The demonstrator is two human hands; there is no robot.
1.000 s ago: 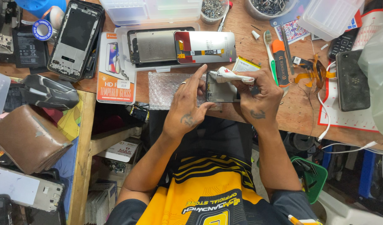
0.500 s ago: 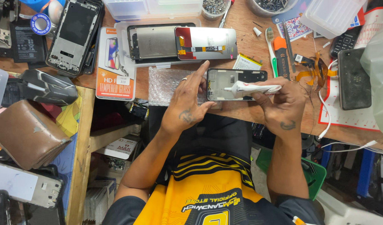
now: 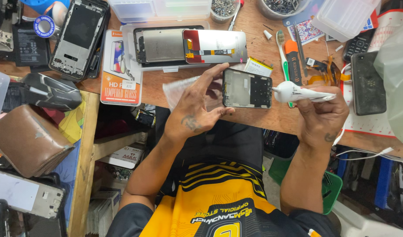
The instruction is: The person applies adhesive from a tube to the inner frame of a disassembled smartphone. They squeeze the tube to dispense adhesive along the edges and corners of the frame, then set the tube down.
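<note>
A dark phone frame, stripped open with its grey inner plate and circuit area showing, lies flat and lengthwise on the wooden tabletop. A white glue tube lies nearly level, its pointed nozzle just at the frame's right edge.

I sit at a wooden workbench that runs across the upper part of the frame, its brown top worn and scuffed. At the left, a second wooden surface joins it, with a pale timber edge running down the frame. Below that edge, at lower left centre, an open shelf holds small boxes in shadow. Under the bench at lower right stands a green plastic stool, with a blue frame beside it. Light falls evenly from above; the space beneath the bench is dark.
</note>
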